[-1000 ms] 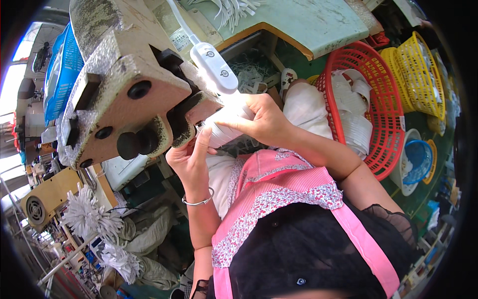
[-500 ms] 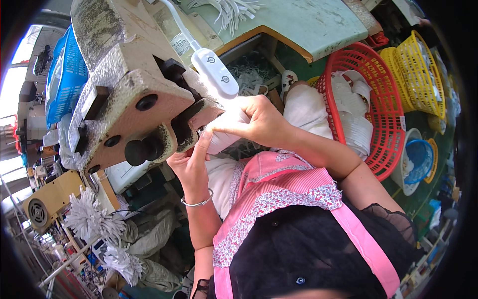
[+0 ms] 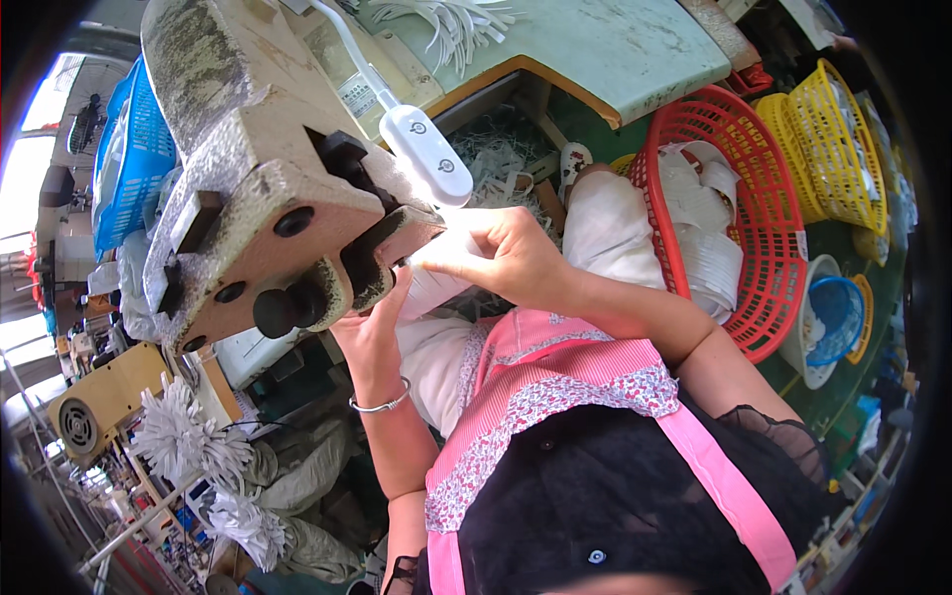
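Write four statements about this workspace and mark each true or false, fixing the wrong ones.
1. The left hand has a metal bangle at its wrist. True.
2. The red basket is on the person's left. False: the red basket is on the right.
3. The right hand touches white material beside the machine. True.
4. The apron is plain blue. False: the apron is pink with floral trim.

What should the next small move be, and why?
Probably ease the left hand slightly out from behind the machine head: its fingers are partly hidden there, so their clearance can't be judged. The right hand pinches the white piece, so it could likely steady it meanwhile.
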### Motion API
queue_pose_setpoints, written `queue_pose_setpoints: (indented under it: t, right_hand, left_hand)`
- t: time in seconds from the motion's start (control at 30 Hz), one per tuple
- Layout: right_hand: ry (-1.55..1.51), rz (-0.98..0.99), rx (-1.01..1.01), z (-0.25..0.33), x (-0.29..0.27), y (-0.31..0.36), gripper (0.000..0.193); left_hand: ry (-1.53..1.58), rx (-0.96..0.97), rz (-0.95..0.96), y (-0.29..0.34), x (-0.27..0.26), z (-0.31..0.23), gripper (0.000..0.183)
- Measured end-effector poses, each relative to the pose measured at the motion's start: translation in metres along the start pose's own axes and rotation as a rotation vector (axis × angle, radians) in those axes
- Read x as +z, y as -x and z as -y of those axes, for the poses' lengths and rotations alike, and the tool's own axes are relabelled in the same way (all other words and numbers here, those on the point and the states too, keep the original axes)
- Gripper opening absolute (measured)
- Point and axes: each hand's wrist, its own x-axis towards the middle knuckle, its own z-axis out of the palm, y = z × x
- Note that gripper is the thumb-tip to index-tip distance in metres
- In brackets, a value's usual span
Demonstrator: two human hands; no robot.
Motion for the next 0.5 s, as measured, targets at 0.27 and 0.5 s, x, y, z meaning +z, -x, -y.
queue_pose_setpoints:
  t: [0.27, 0.5]
  right_hand:
    - [-0.024, 0.003, 0.025, -0.0032, -0.0019, 0.0032, 0.019]
    - [-0.003, 0.017, 0.012, -0.0032, -0.0054, -0.0057, 0.020]
  left_hand:
    - [-0.035, -0.005, 0.026, -0.0080, -0.0058, -0.0034, 0.012]
    - [-0.050, -0.061, 0.059, -0.0054, -0.0035, 0.0022, 0.010]
